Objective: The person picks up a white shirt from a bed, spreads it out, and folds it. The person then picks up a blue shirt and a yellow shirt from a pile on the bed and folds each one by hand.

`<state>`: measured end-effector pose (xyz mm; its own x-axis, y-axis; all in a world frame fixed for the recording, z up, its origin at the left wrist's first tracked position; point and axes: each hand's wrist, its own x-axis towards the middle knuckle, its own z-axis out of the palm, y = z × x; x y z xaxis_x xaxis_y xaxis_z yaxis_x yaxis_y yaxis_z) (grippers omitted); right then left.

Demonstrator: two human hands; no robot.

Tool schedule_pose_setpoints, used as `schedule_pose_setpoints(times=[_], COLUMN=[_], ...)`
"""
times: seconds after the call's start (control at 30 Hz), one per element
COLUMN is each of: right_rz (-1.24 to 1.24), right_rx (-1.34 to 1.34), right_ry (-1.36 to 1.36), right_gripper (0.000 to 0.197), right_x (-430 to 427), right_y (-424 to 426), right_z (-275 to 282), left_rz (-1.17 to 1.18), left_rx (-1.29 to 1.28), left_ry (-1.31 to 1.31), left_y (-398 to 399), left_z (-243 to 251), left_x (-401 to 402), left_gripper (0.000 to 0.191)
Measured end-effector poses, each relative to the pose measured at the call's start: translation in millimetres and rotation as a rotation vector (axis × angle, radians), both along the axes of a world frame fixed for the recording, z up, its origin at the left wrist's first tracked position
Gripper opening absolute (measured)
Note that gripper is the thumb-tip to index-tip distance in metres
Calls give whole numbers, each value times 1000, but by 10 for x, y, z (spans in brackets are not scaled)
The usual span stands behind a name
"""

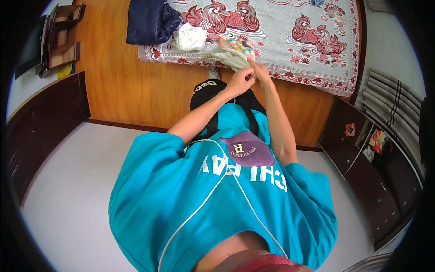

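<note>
Both my hands are close together in front of me, just past my knees at the near edge of the bed. My right hand [260, 72] grips a pale cloth [236, 58], its thumb lying along the fabric. My left hand [240, 81] is against the right one, fingers curled and pinched at the cloth's near end. A colourful patterned part [242, 46] of the cloth spreads over the bed cover beyond. What kind of item the cloth is, I cannot tell. To its left, a crumpled white cloth [191, 37] lies on the bed.
A dark blue folded padded garment [149, 22] sits on the bed's left corner. The patterned bed cover [278, 44] lies over a wooden platform [136, 88]. Dark cabinets [360, 173] stand at right, a dark panel [51, 129] and open shelves [63, 32] at left. A white cable [193, 210] hangs down my chest.
</note>
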<state>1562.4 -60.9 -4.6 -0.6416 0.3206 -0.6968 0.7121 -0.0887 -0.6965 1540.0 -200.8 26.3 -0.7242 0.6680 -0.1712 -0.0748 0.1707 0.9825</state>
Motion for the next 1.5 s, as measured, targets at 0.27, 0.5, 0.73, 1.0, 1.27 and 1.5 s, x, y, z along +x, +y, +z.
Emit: schedule_pose_setpoints(times=[0.27,0.5,0.73,1.0,1.27,1.5], right_rz=[-29,-199,145,52,-373,-493], right_rx=[-225,-455,-231,-157,-622,-665], right_ry=[169,391,376,163,-32,259], right_gripper=[19,15,15,41,33,11], right_x=[69,328,487,487,-89,-118], right_y=[53,92,202,146,-461,-455], right_z=[86,557,569,-131,-151,-294], left_rz=[13,472,607,507,540,583], left_rx=[-136,-276,312,697,550,778], left_ry=[-249,-951,-1001,-1210,-1091,-993], left_y=[-388,-177,-149,-344,-533,-908], left_z=[-590,-472,-603,-112,309,319], left_x=[-99,-561,-923,-888,-709,-885], left_gripper=[20,34,27,44,48,49])
